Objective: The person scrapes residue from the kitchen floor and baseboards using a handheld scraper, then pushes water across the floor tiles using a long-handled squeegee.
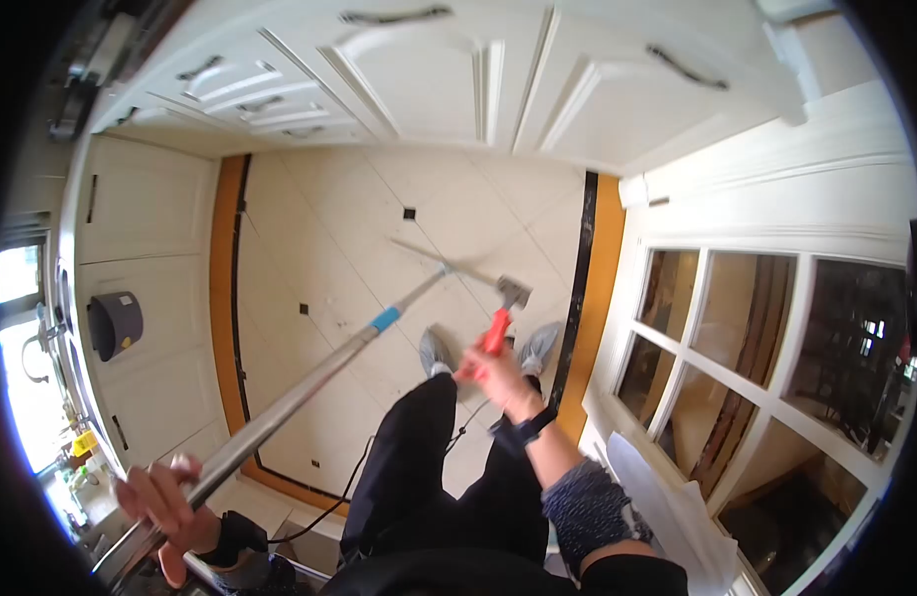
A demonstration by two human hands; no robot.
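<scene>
My left hand [170, 512] is wrapped around the upper part of a long metal mop pole [309, 377] at the lower left. The pole slants away across the floor and has a blue band. Its thin, wide head [447, 268] is down by the tiles; whether it is a flat mop or a squeegee I cannot tell. In front of my legs, my right hand [493, 375] grips the red handle of a scraper [499, 331]. The scraper's broad grey head points away from me, above the floor.
My covered shoes [437, 350] stand on cream tiles [329, 219] edged in black and orange-brown. White cabinets [419, 89] line the far and left sides, with a dark bin [116, 326] mounted at left. A paned glass door [747, 328] is at right. A dark cable [349, 487] hangs near my legs.
</scene>
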